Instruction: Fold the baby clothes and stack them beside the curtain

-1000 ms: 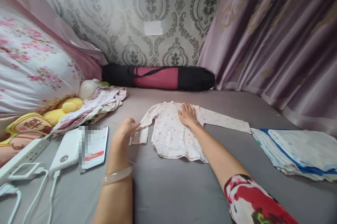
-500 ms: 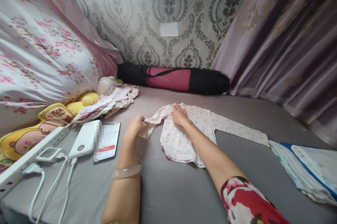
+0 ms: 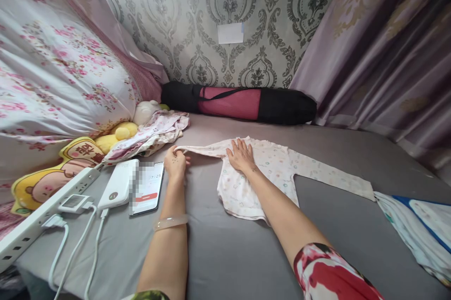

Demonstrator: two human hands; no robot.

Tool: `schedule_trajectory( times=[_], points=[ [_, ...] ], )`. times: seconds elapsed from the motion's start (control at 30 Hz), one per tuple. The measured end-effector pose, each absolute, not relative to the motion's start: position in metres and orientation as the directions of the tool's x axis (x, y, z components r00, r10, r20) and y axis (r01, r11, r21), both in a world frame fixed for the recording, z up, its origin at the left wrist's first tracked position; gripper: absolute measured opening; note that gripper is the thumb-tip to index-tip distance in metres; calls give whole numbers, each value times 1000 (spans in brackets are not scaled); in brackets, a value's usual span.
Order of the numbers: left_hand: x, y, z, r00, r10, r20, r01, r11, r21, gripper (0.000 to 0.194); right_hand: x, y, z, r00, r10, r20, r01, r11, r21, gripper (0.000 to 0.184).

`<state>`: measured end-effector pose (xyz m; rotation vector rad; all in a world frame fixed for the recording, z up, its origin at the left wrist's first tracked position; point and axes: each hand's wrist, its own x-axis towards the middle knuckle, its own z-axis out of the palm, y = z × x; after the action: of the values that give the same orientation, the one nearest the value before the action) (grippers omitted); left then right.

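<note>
A small pale long-sleeved baby top (image 3: 268,171) with a tiny print lies spread on the grey bed sheet (image 3: 229,253). My left hand (image 3: 175,163) is closed on the cuff of its left sleeve, which is drawn out straight to the left. My right hand (image 3: 241,155) lies flat and open on the top's chest near the collar, pressing it down. The right sleeve stretches out toward the folded cloths.
A phone (image 3: 148,187), a white power bank (image 3: 119,189) and a power strip (image 3: 42,213) with cables lie at left. Crumpled floral clothes (image 3: 151,133), plush toys and a floral pillow sit behind. A black-and-pink rolled bag (image 3: 239,103) lies by the wall. Folded cloths (image 3: 419,227) are at right.
My left hand has pulled the left sleeve out straight to the left; it was bent down before. My right hand stayed pressed on the top. The camera view shifted left.
</note>
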<state>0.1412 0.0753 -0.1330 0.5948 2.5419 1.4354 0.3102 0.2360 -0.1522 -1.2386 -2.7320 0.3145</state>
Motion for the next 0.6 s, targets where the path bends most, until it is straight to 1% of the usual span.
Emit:
schedule_trajectory(
  times=[0.03, 0.07, 0.1, 0.17, 0.2, 0.23, 0.27, 0.3, 0.37, 0.4, 0.47, 0.53, 0.6],
  points=[
    [140, 79, -132, -923, 384, 17, 155, 332, 931, 46, 310, 236, -152, -656, 754, 28, 729, 642, -238, 62],
    [138, 83, -130, -937, 347, -24, 40, 174, 984, 46, 310, 236, -152, -656, 755, 26, 729, 642, -237, 61],
    [137, 86, -127, -944, 327, -51, -50, 11, 999, 46, 310, 236, -151, -656, 754, 22, 729, 641, -239, 60],
    [133, 93, -122, -934, 356, -10, -103, -243, 965, 43, 310, 236, -150, -656, 754, 10, 730, 638, -244, 59],
    [131, 95, -120, -933, 359, 20, -103, -320, 942, 43, 310, 236, -149, -656, 755, 2, 732, 636, -245, 58],
    [128, 97, -120, -937, 348, 41, -92, -357, 929, 43, 310, 236, -149, -655, 756, -6, 734, 633, -245, 57],
    [125, 98, -122, -946, 323, 42, -78, -349, 934, 45, 310, 236, -148, -653, 757, -15, 736, 631, -245, 57],
    [122, 98, -125, -957, 288, 29, -60, -296, 953, 47, 309, 236, -148, -651, 759, -23, 739, 627, -244, 56],
    [116, 98, -134, -976, 214, 32, 10, -102, 995, 48, 306, 235, -146, -642, 765, -43, 749, 615, -247, 55],
    [114, 98, -139, -978, 194, 76, 78, 2, 997, 46, 304, 235, -146, -635, 770, -56, 756, 605, -250, 54],
    [113, 96, -147, -951, 216, 223, 258, 150, 955, 40, 300, 233, -146, -615, 784, -80, 773, 580, -255, 53],
    [115, 95, -149, -900, 276, 337, 399, 216, 891, 37, 297, 231, -145, -597, 798, -88, 788, 562, -253, 54],
    [119, 94, -146, -875, 308, 375, 456, 261, 851, 39, 295, 230, -146, -588, 805, -83, 794, 554, -251, 57]
  ],
)
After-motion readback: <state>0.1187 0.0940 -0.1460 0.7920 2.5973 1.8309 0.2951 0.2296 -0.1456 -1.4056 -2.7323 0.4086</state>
